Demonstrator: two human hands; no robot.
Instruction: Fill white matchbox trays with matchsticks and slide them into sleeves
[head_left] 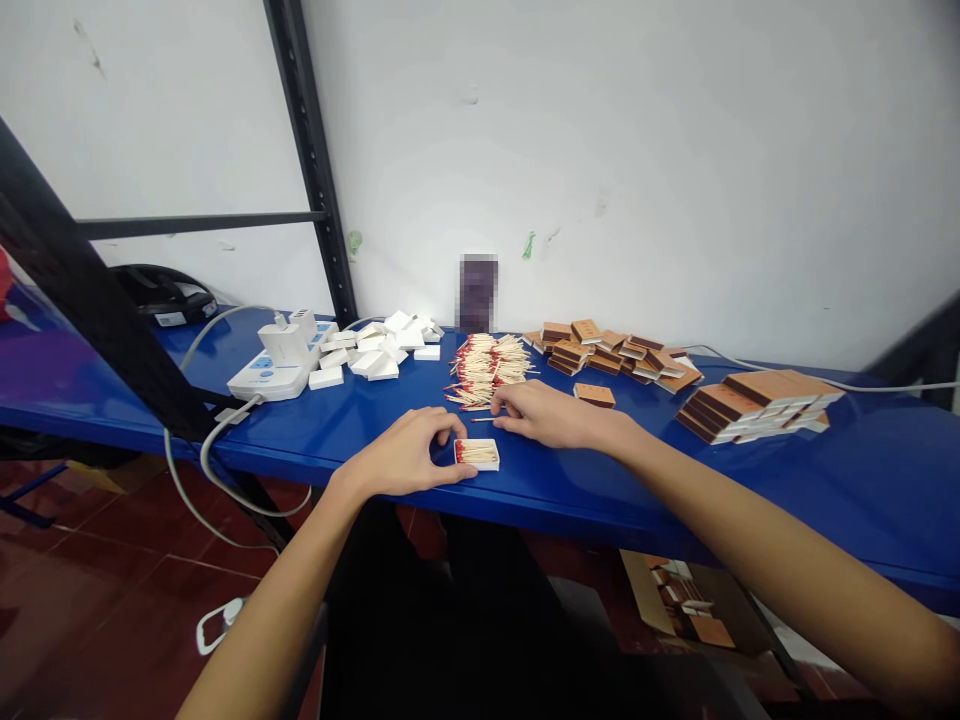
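Observation:
A white matchbox tray (489, 466) lies near the table's front edge, part filled with red-tipped matches (474, 452). My left hand (411, 452) is around the tray's left end, thumb at the near side and fingers at the far side. Just beyond the tray, my right hand (538, 413) is closed in a pinch at the end of a single match (482, 419), whose red head points left. Behind that hand spreads a heap of loose matches (487, 368). The right fingertips are partly hidden by the hand itself.
White empty trays (379, 345) are heaped at left beside a power strip (274, 375). Brown matchbox sleeves (607, 350) lie behind right; one box (594, 395) lies apart. Stacked matchboxes (750, 405) stand farther right. A dark shelf post (97, 260) rises at left. A carton (645, 600) sits below.

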